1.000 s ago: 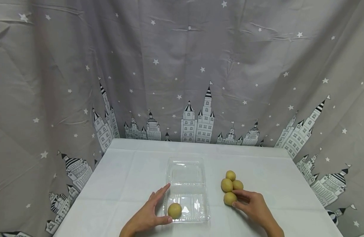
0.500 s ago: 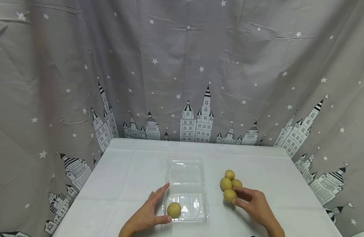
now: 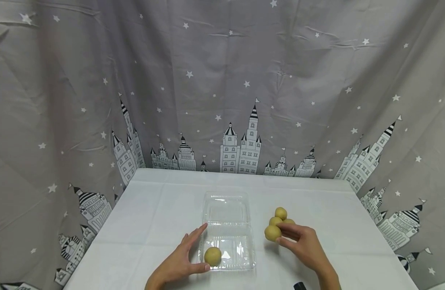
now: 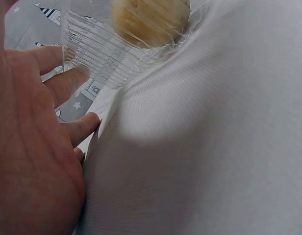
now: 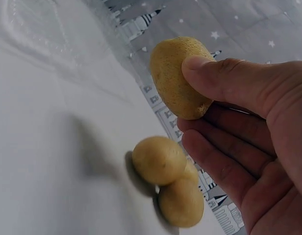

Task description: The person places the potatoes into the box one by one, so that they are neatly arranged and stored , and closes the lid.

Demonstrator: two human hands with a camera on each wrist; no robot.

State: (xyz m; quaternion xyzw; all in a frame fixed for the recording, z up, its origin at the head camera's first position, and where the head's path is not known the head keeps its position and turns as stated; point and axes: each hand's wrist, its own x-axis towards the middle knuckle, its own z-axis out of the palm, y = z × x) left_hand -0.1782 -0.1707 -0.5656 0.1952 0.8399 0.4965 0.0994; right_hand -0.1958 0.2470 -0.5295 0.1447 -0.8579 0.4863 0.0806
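Note:
Between thumb and fingers, my right hand (image 3: 305,246) pinches a yellow-brown potato (image 3: 272,233), lifted over the white table. The right wrist view shows the thumb pressed on the side of this potato (image 5: 173,78). Three more potatoes (image 3: 280,213) lie grouped just behind it. A clear plastic clamshell container (image 3: 245,262) lies opened flat, its lid (image 3: 227,209) toward the back. One potato (image 3: 212,256) sits at the left of its near half. My left hand (image 3: 180,257) is spread along the container's left side, fingers extended, with the thumb by the near left corner.
A white cloth covers the table (image 3: 164,209). Behind and around it hangs a grey curtain (image 3: 208,80) printed with stars and castles. A small black object (image 3: 299,286) shows at the bottom edge, left of the right forearm.
My right hand has lifted the nearest potato off the table and carried it up and leftward, away from the group. The left hand and the container have stayed in place.

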